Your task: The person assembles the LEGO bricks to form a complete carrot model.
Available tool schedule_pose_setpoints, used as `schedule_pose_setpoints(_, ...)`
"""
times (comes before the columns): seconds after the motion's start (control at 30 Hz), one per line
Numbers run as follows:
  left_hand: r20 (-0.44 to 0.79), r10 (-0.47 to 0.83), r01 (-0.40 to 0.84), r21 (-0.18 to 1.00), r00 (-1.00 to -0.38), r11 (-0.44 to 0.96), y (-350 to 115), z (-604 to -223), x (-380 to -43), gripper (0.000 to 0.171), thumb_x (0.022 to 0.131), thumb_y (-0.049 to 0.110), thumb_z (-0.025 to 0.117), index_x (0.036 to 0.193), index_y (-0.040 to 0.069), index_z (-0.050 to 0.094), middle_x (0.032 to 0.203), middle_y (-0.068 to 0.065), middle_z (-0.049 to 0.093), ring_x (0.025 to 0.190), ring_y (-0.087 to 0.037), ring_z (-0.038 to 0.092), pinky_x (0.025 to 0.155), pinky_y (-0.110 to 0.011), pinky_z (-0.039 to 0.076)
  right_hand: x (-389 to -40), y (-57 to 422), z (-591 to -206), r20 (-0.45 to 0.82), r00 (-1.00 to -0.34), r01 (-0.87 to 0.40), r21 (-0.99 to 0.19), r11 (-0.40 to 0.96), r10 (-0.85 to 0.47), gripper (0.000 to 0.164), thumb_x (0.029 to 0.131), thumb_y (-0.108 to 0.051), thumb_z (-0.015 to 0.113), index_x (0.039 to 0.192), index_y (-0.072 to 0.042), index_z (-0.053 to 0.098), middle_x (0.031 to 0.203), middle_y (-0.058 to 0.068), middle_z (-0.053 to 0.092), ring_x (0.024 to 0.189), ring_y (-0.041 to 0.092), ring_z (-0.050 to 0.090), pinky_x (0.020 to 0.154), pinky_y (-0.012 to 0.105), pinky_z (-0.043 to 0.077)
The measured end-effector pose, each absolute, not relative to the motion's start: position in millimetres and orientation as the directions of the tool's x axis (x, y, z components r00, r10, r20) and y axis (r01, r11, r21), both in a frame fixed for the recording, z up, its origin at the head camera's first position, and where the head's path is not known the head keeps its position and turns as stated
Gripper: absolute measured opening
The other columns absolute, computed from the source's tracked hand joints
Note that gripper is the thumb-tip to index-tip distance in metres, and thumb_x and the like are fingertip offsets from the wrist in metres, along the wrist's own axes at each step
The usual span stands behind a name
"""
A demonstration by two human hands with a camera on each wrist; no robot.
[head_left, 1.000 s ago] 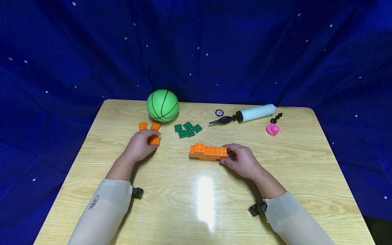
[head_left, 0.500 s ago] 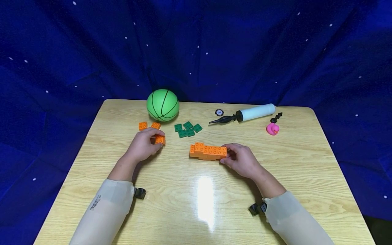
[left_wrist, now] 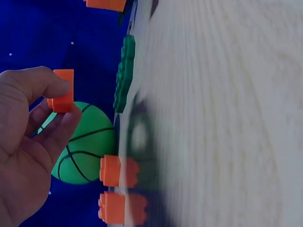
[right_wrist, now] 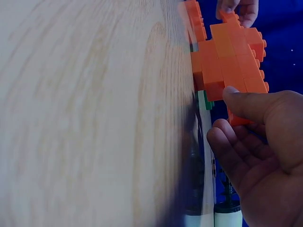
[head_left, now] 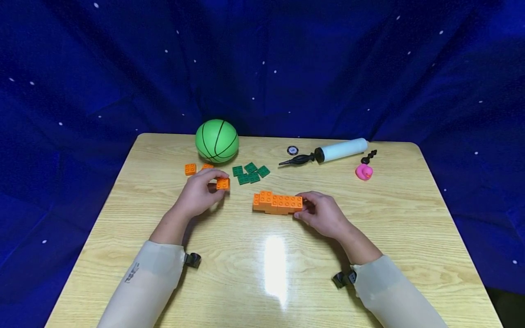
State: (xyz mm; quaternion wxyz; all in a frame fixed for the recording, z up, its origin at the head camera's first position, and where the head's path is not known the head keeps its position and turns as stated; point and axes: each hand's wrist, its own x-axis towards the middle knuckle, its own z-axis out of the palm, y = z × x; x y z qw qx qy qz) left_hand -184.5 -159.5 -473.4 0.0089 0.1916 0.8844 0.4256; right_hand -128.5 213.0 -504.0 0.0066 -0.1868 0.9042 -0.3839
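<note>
My left hand (head_left: 198,193) pinches a small orange toy brick (head_left: 223,183) between thumb and fingers. The left wrist view shows that brick (left_wrist: 63,91) held off the table. Two more orange bricks (head_left: 190,169) lie just beyond this hand, one of them partly hidden behind it in the head view. My right hand (head_left: 324,214) grips the right end of an assembly of joined orange bricks (head_left: 283,204) at mid-table. In the right wrist view the thumb presses the near side of the assembly (right_wrist: 234,66), whose studs face right in that view.
Several flat green bricks (head_left: 250,173) lie beyond and between the hands. A green ball (head_left: 217,141) sits at the back left. At the back right are a hand pump (head_left: 343,150), a round chip (head_left: 292,150), a pink duck (head_left: 364,172) and a small black piece (head_left: 368,156).
My left hand has moved to the right with the pinched orange brick, away from the two other loose ones. The right hand and the brick assembly stay in place.
</note>
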Motion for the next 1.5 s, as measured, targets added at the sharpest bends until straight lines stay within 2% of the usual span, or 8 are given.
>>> schedule_pose_setpoints(0.47,0.21,0.395,0.398,0.775,-0.894,0.49,-137,-461,-178,0.036,0.089,0.001,0.079,0.123,0.01,0.072,0.13,-0.005,0.065,0.118,-0.025,0.063,0.094,-0.037,0.058,-128,212,-503,0.11,-0.934,-0.315,-0.7,0.641,-0.339,0.046,0.086,-0.012,0.087,0.127,-0.002,0.069,0.101,0.003,0.07,0.083,0.012,0.065,0.071,0.028,0.058)
schedule_pose_setpoints(0.7,0.278,0.438,0.488,0.717,-0.855,0.498,-124,-456,-177,0.036,0.088,0.007,0.082,0.123,0.012,0.074,0.126,-0.005,0.068,0.116,-0.023,0.064,0.094,-0.04,0.058,-128,212,-501,0.107,-0.934,-0.315,-0.696,0.645,-0.34,0.046,0.087,-0.013,0.086,0.128,-0.002,0.069,0.097,0.001,0.068,0.081,0.013,0.063,0.07,0.029,0.057)
schedule_pose_setpoints(0.83,0.289,0.476,0.513,0.73,-0.831,0.453,-116,-455,-176,0.039,0.087,0.004,0.082,0.124,0.009,0.073,0.126,-0.005,0.068,0.118,-0.022,0.063,0.094,-0.039,0.058,-128,212,-501,0.106,-0.934,-0.314,-0.698,0.644,-0.341,0.046,0.087,-0.013,0.086,0.127,-0.002,0.069,0.098,0.002,0.068,0.081,0.012,0.063,0.07,0.029,0.058)
schedule_pose_setpoints(1.0,0.298,0.503,0.53,0.739,-0.811,0.416,-106,-453,-173,0.038,0.087,0.006,0.082,0.124,0.012,0.074,0.126,-0.003,0.069,0.118,-0.02,0.064,0.093,-0.042,0.058,-127,212,-500,0.102,-0.934,-0.315,-0.691,0.65,-0.343,0.046,0.087,-0.014,0.086,0.128,-0.002,0.068,0.096,0.001,0.067,0.08,0.013,0.062,0.07,0.03,0.057)
schedule_pose_setpoints(1.27,0.301,0.538,0.56,0.715,-0.787,0.419,-94,-451,-171,0.036,0.089,0.013,0.083,0.124,0.012,0.074,0.125,0.0,0.07,0.119,-0.018,0.063,0.098,-0.038,0.055,-127,212,-501,0.098,-0.937,-0.304,-0.703,0.643,-0.336,0.046,0.086,-0.013,0.087,0.128,-0.003,0.069,0.105,0.004,0.071,0.085,0.013,0.066,0.072,0.028,0.059)
schedule_pose_setpoints(1.5,0.299,0.57,0.576,0.714,-0.765,0.399,-86,-450,-168,0.036,0.089,0.016,0.083,0.124,0.013,0.074,0.127,0.001,0.069,0.118,-0.019,0.064,0.098,-0.041,0.056,-127,212,-501,0.099,-0.937,-0.304,-0.705,0.641,-0.336,0.046,0.086,-0.013,0.087,0.127,-0.003,0.069,0.106,0.004,0.071,0.086,0.012,0.067,0.073,0.029,0.059)
